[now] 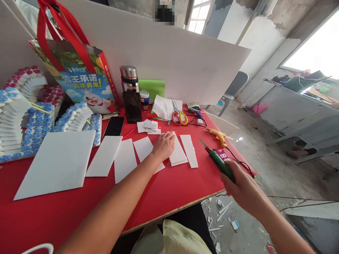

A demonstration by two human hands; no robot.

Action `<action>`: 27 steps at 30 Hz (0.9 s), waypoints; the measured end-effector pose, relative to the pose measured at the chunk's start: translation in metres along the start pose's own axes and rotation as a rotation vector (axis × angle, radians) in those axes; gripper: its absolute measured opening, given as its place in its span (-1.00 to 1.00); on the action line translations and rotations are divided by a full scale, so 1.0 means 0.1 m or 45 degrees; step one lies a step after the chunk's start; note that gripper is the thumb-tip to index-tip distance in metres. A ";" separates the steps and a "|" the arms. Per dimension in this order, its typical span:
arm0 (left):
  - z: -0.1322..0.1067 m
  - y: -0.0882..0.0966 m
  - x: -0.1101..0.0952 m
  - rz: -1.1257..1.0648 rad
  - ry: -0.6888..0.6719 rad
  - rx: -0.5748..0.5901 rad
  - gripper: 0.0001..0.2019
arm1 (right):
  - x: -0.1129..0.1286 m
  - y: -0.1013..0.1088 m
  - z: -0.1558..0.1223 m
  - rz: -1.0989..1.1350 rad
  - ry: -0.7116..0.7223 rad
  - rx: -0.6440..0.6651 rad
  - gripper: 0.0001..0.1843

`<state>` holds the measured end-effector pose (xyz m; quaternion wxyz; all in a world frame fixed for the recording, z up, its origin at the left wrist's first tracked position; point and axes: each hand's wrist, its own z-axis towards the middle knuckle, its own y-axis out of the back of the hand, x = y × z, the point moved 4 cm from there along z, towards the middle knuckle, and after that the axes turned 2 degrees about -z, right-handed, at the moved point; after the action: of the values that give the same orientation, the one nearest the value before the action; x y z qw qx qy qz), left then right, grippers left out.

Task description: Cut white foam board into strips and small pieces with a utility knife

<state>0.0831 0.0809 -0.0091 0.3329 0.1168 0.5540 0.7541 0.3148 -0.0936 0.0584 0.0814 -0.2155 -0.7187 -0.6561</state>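
My left hand lies on the red table, its fingers over the left edge of a small stack of white foam board strips. Its fingers look slightly bent and rest on the pieces rather than wrapping them. Partly beneath my left wrist is another white foam board piece. A narrow strip with a ragged edge lies just right of the stack. Off the table's right side, my right hand is closed round a green utility knife, its blade pointing up and left.
More white boards, including a large sheet, lie leftward. Small white offcuts, scissors, a dark phone and a yellow glue gun are farther back. Behind stand a steel flask, a printed bag and a tall white panel.
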 end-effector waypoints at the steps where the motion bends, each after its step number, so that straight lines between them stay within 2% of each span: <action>1: -0.04 0.04 -0.02 0.002 0.000 -0.005 -0.58 | 0.07 -0.06 0.14 -0.021 -0.015 -0.048 -0.65; 2: -0.11 0.10 -0.04 0.005 -0.001 -0.016 -0.55 | 0.14 -0.15 0.28 -0.053 -0.053 -0.067 -0.68; 6: -0.49 0.37 -0.08 0.008 0.002 -0.104 -0.52 | 0.32 -0.52 0.76 -0.168 -0.185 -0.012 -0.58; 9: -0.79 0.52 -0.02 0.017 -0.006 -0.160 -0.54 | 0.30 -0.65 0.93 -0.160 -0.202 0.016 -0.57; 12: -0.97 0.57 0.07 -0.009 0.021 -0.257 -0.57 | 0.20 -0.71 1.00 -0.034 -0.254 0.081 -0.55; 15: -1.00 0.56 0.13 -0.062 0.040 -0.312 -0.59 | 0.11 -0.77 1.01 0.274 -0.318 0.117 -0.54; 20: -0.98 0.58 0.12 -0.188 0.009 -0.326 -0.59 | 0.15 -0.83 0.88 0.791 -0.206 -0.050 -0.56; 23: -0.99 0.61 0.15 -0.244 0.042 -0.367 -0.61 | 0.19 -0.85 0.81 1.056 -0.301 -0.068 -0.52; 25: -1.01 0.60 0.18 -0.261 0.074 -0.395 -0.61 | 0.20 -0.80 0.84 1.129 -0.335 -0.104 -0.51; 27: -1.02 0.58 0.20 -0.281 0.096 -0.394 -0.61 | 0.20 -0.68 0.95 1.077 -0.314 -0.164 -0.52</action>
<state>-0.0086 0.0070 0.0032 0.4066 -0.0258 0.4529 0.7930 0.2844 0.0005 -0.0073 0.2427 -0.5720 -0.5292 -0.5778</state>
